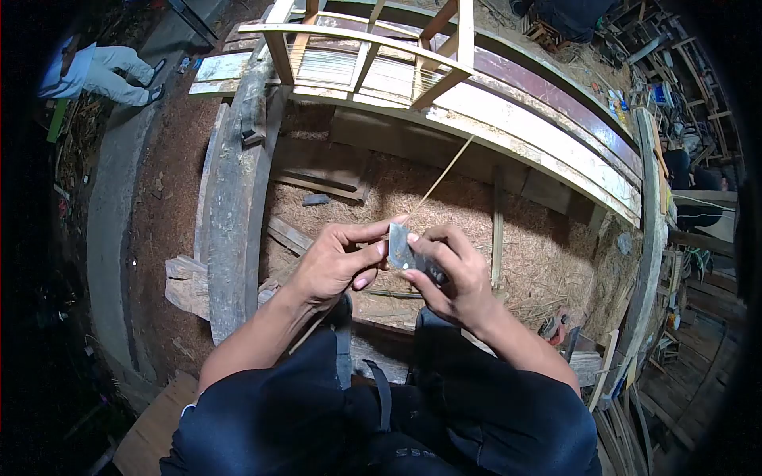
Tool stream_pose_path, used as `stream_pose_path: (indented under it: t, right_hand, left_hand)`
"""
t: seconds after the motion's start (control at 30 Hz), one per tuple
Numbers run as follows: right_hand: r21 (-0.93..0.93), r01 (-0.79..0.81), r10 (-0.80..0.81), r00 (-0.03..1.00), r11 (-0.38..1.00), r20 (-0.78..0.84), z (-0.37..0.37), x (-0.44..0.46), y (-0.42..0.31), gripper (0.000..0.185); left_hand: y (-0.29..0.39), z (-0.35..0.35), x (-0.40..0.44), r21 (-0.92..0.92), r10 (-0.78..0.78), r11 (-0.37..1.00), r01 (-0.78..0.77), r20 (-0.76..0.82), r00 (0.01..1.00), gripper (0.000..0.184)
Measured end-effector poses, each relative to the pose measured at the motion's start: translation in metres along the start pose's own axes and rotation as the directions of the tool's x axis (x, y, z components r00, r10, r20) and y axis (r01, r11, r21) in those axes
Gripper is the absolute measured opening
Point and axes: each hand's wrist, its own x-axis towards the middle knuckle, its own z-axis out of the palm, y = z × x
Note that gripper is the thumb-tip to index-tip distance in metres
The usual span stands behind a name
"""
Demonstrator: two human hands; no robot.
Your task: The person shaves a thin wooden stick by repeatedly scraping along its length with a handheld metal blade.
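Note:
A thin wooden stick (438, 184) runs slantwise through my hands, its far end up near the workbench and its near end showing below my left wrist. My left hand (333, 266) is closed on the stick, thumb and forefinger pinched together. In my right hand (454, 274) is a flat grey piece (399, 247), pressed between thumb and fingers against the stick beside my left fingertips. Whether that piece is a blade or an abrasive sheet I cannot tell. Part of the stick is hidden behind both hands.
A wooden frame with thin slats (365, 47) stands on the long plank bench (548, 151) ahead. Thick beams (230, 214) border both sides. Wood shavings (397, 190) and offcuts cover the ground. A person (115, 71) sits at the upper left; scrap wood lies at the right.

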Motion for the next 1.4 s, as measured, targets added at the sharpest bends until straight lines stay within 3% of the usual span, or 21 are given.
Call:
stream_pose_path:
  t: [0.27,0.37,0.47,0.57,0.63,0.7,0.83,0.93,1.03,1.1,1.23,1.3,1.37,1.4]
  right_hand:
    - [-0.024,0.024,-0.025,0.999,0.999,-0.024,-0.005,0.004,-0.001,0.042]
    - [-0.011,-0.032,0.031,0.993,0.999,-0.111,-0.008,0.007,0.001,0.042]
    - [-0.019,0.078,-0.077,0.995,0.997,0.063,-0.010,0.004,-0.016,0.039]
    - [-0.050,-0.031,0.028,0.998,0.998,-0.050,-0.010,0.009,-0.002,0.037]
    - [-0.039,-0.047,0.045,0.997,0.998,-0.056,-0.010,0.009,-0.005,0.035]
    - [-0.029,0.088,-0.087,0.995,0.996,0.052,-0.011,0.008,-0.018,0.035]
    - [-0.068,-0.099,0.093,0.993,0.993,-0.078,-0.018,0.017,0.001,0.034]
    - [-0.047,0.037,-0.036,0.999,0.998,0.011,-0.014,0.010,-0.011,0.032]
    - [-0.019,-0.033,0.033,0.999,0.999,0.036,-0.015,0.009,-0.007,0.035]
    - [-0.068,-0.011,0.005,0.996,0.998,-0.088,-0.012,0.014,0.005,0.036]
    - [-0.010,0.025,-0.025,1.000,1.000,0.014,-0.012,0.009,-0.017,0.035]
    - [-0.041,0.006,-0.009,0.997,0.999,-0.083,-0.013,0.014,0.000,0.036]
    - [-0.086,-0.079,0.071,0.993,0.993,-0.091,-0.018,0.017,-0.002,0.036]
    - [-0.072,-0.016,0.013,0.999,0.997,-0.040,-0.017,0.016,-0.005,0.036]
  left_hand:
    - [-0.001,0.000,-0.008,-0.297,-0.109,0.944,0.142,0.124,0.986,0.048]
    - [0.000,0.001,-0.009,-0.302,-0.093,0.944,0.132,0.141,0.986,0.047]
    - [-0.005,-0.001,-0.009,-0.291,-0.097,0.948,0.127,0.115,0.989,0.047]
    - [-0.002,0.000,-0.009,-0.363,-0.126,0.919,0.157,0.106,0.986,0.048]
    - [-0.003,0.001,-0.009,-0.366,-0.133,0.917,0.160,0.097,0.986,0.050]
    - [-0.006,0.000,-0.011,-0.328,-0.142,0.927,0.180,0.138,0.980,0.050]
    - [-0.002,0.001,-0.011,-0.309,-0.165,0.929,0.204,0.147,0.975,0.053]
    - [-0.004,0.001,-0.011,-0.307,-0.157,0.932,0.193,0.138,0.978,0.053]
    - [0.000,0.002,-0.012,-0.303,-0.180,0.930,0.209,0.122,0.976,0.051]
    - [-0.001,0.001,-0.010,-0.329,-0.134,0.928,0.173,0.138,0.981,0.051]
    - [0.002,0.004,-0.012,-0.279,-0.149,0.946,0.165,0.081,0.986,0.049]
    - [-0.004,0.001,-0.011,-0.280,-0.140,0.947,0.157,0.081,0.987,0.045]
    - [-0.003,0.004,-0.011,-0.258,-0.123,0.956,0.140,0.082,0.989,0.043]
    - [-0.002,0.003,-0.010,-0.262,-0.138,0.952,0.160,0.099,0.985,0.045]
